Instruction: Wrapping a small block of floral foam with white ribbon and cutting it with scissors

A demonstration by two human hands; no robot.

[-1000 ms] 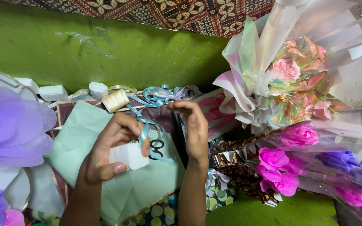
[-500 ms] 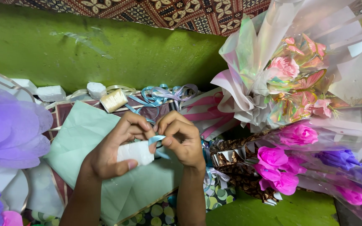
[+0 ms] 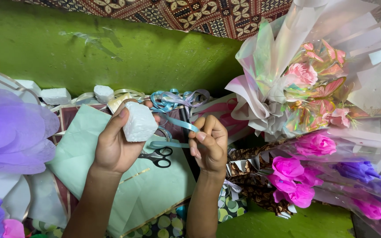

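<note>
My left hand (image 3: 115, 145) grips a white foam block (image 3: 139, 122), lifted above a pale green paper sheet (image 3: 151, 189). A light blue ribbon (image 3: 177, 124) runs from the block to my right hand (image 3: 209, 145), whose fingers pinch its end. A second strand of the ribbon lies flat just below, over the handles of black scissors (image 3: 158, 157) resting on the green sheet between my hands.
A tangle of blue and lilac ribbon (image 3: 177, 98) and foam pieces (image 3: 56, 94) lie by the green wall. A wrapped bouquet of pink roses (image 3: 305, 79) and magenta and purple flowers (image 3: 296, 176) fills the right. Large purple paper flowers (image 3: 9, 132) sit at left.
My left hand raised the foam block from the green sheet. My right hand drew away to the right, pulling the blue ribbon taut. The scissors are now uncovered.
</note>
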